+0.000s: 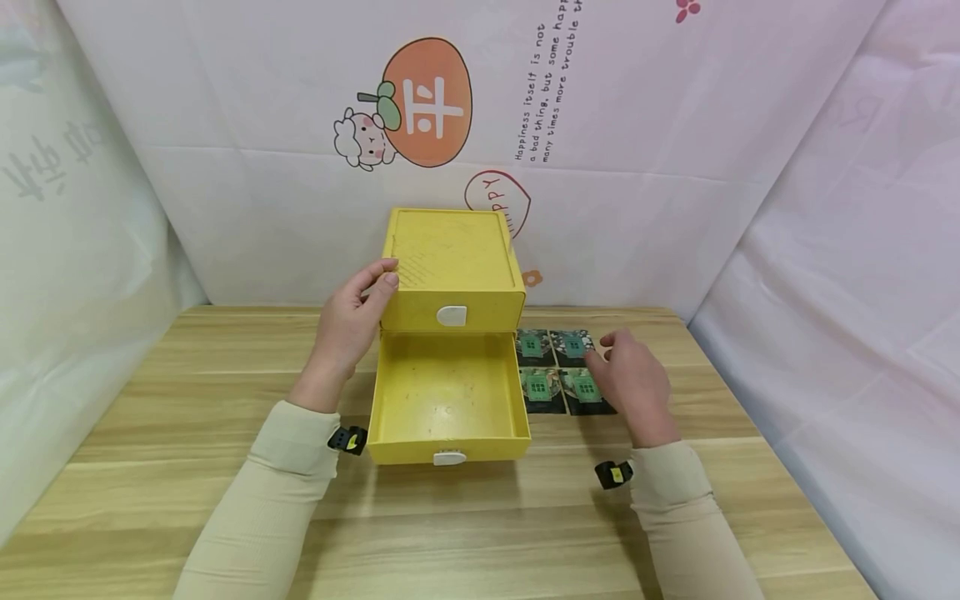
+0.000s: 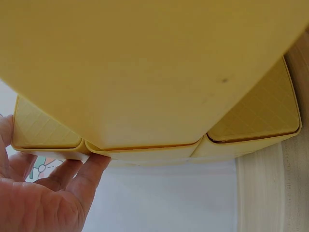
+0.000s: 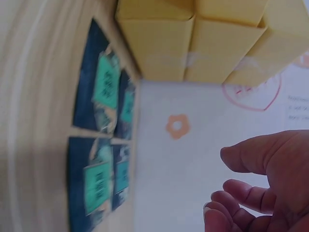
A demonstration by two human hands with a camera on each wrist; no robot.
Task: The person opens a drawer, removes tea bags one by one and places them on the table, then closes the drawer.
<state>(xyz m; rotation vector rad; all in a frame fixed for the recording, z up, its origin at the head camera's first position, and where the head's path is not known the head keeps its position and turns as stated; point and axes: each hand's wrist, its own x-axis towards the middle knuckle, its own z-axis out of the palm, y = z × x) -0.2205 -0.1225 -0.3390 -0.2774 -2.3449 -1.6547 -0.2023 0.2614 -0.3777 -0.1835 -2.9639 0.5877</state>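
Observation:
A yellow drawer cabinet (image 1: 453, 250) stands on the table, its top drawer closed. Below that, a drawer (image 1: 448, 392) is pulled far out, with nothing but small marks on its floor. My left hand (image 1: 352, 312) touches the cabinet's upper left edge, fingers spread over the side; the left wrist view shows this hand (image 2: 53, 198) against the cabinet's wall. Several flat dark packets with green labels (image 1: 538, 386) lie right of the cabinet in two rows. Just beside them, my right hand (image 1: 633, 379) is raised with loosely bent fingers, holding nothing; in the right wrist view this hand (image 3: 260, 188) appears apart from the packets.
The wooden table (image 1: 450, 533) runs up to a white printed cloth (image 1: 600, 225) behind the cabinet. White cloth also hangs at both sides. Each drawer front carries a white handle (image 1: 450, 458). Another closed yellow section (image 2: 258, 113) sits beneath the pulled-out drawer.

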